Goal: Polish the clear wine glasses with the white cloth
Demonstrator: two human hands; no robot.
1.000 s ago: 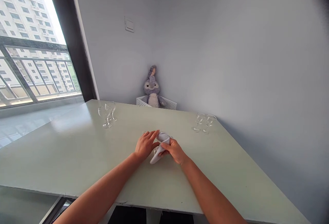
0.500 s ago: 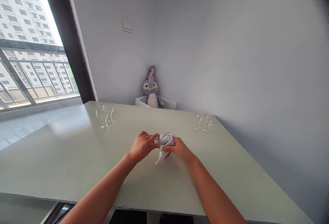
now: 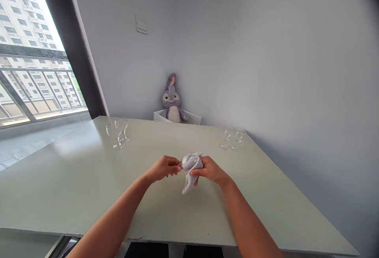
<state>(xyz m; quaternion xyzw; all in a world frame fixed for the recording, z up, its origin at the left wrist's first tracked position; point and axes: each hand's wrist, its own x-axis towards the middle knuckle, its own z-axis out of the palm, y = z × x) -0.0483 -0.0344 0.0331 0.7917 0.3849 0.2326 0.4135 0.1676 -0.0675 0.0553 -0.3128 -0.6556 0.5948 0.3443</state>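
Above the middle of the table, a stemmed glass lies tilted on its side, its bowl toward the right. My left hand is closed on its stem, with thumb and fingers pinched together. My right hand grips a white cloth at the bowl. Part of the cloth is stuffed inside the bowl and shows through the glass, while a loose end hangs below. The foot of the glass is mostly hidden behind my left hand.
Two stemmed glasses stand at the back left of the table. Two more glasses stand at the back right. Behind the table, a plush rabbit sits in a white perforated basket by the wall.
My left hand has shifted from the bowl's side to a pinch on the stem. The glass has turned onto its side, its bowl toward my right hand. The view has moved slightly.
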